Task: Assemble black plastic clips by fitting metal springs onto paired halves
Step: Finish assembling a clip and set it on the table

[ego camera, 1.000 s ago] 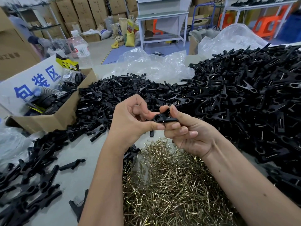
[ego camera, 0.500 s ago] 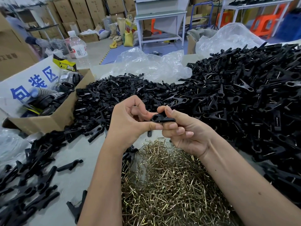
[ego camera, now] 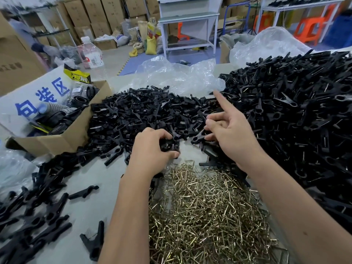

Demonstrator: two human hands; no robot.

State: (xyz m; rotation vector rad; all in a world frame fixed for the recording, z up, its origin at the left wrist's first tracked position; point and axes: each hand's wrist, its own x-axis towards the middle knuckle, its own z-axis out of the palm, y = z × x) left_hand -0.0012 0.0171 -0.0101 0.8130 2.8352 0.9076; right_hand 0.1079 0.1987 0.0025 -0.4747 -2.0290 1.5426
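My left hand (ego camera: 152, 149) is curled over a small clump of black clip halves (ego camera: 169, 146) at the near edge of the centre pile of clip halves (ego camera: 137, 115). My right hand (ego camera: 230, 132) hovers just right of it over the pile's edge. Its index finger points straight up and away, and the other fingers are loosely bent around nothing. Its thumb tip lies next to a loose clip half (ego camera: 198, 140). A heap of brass-coloured metal springs (ego camera: 209, 216) lies between my forearms. A big mound of black clips with springs fitted (ego camera: 295, 115) fills the right side.
An open cardboard box (ego camera: 61, 140) with tape rolls stands at the left. More black halves (ego camera: 34, 212) are scattered at the lower left. Crumpled clear plastic bags (ego camera: 181, 77) lie behind the piles, and a water bottle (ego camera: 91, 54) stands at the back left.
Both hands held one clip together above the springs. They have since parted and moved forward: the right hand no longer holds the clip, and the left now grips halves at the pile.
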